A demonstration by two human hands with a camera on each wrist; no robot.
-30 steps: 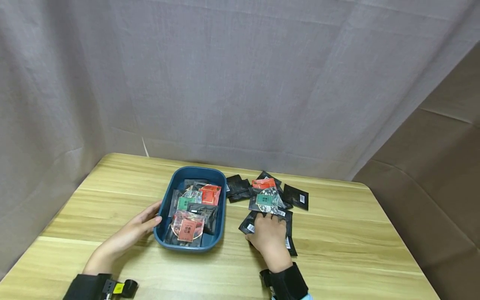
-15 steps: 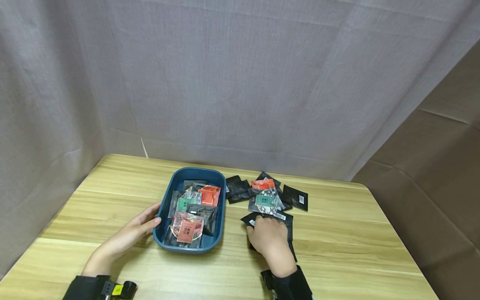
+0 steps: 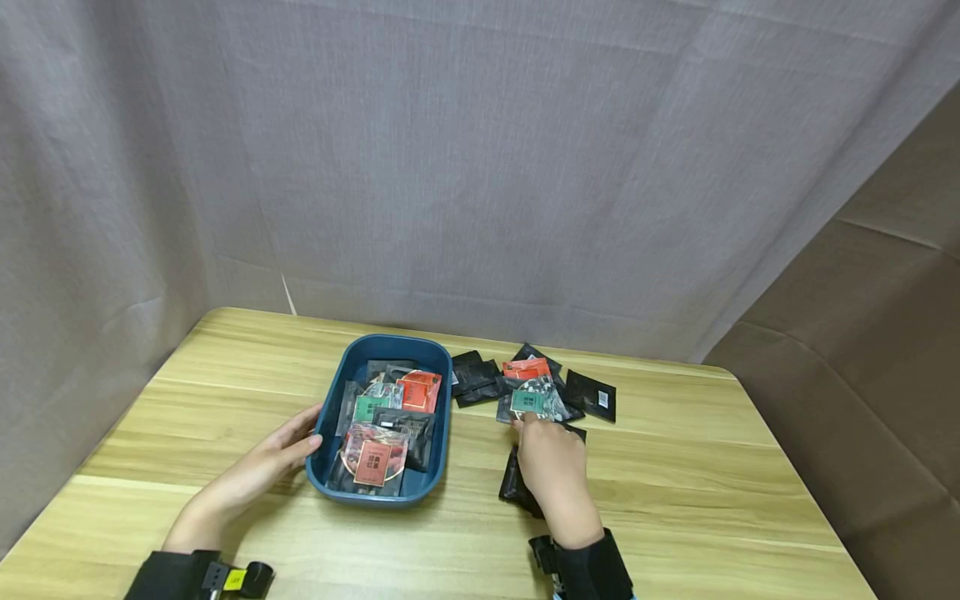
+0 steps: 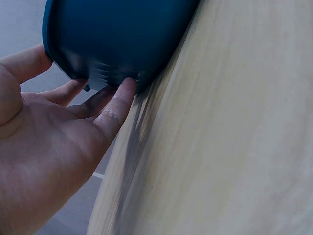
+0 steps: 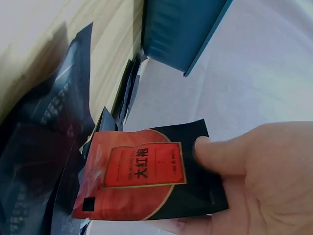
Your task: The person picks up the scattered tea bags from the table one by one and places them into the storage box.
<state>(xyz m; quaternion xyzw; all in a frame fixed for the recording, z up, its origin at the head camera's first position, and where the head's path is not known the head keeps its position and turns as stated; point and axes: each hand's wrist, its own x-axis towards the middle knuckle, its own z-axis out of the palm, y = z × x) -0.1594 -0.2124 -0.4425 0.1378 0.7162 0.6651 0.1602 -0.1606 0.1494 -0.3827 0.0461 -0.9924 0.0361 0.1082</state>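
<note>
At its left side, a blue plastic bin (image 3: 438, 487) is gripped by my left hand (image 3: 262, 462), thumb over the rim and fingers against the outer wall (image 4: 117, 44). Several tea sachets lie inside, among them a red-labelled sachet (image 3: 372, 462) and a green-labelled sachet (image 3: 369, 407). My right hand (image 3: 553, 467) pinches a red and black tea sachet (image 5: 142, 171) by its black end, clear in the right wrist view but mostly hidden in the head view. Black sachets (image 3: 517, 487) lie beneath and beside that hand on the table.
Beyond my right hand lies a loose pile with a green-labelled sachet (image 3: 532, 400), an orange-red sachet (image 3: 527, 367) and several black ones. One black sachet (image 3: 591, 395) lies at its right. A grey curtain (image 3: 480, 167) hangs behind the wooden table (image 3: 712, 483).
My right hand has lifted and turned from pressing on the near black sachets to pinching one sachet. Those sachets have shifted under it. My left hand and the bin have stayed put.
</note>
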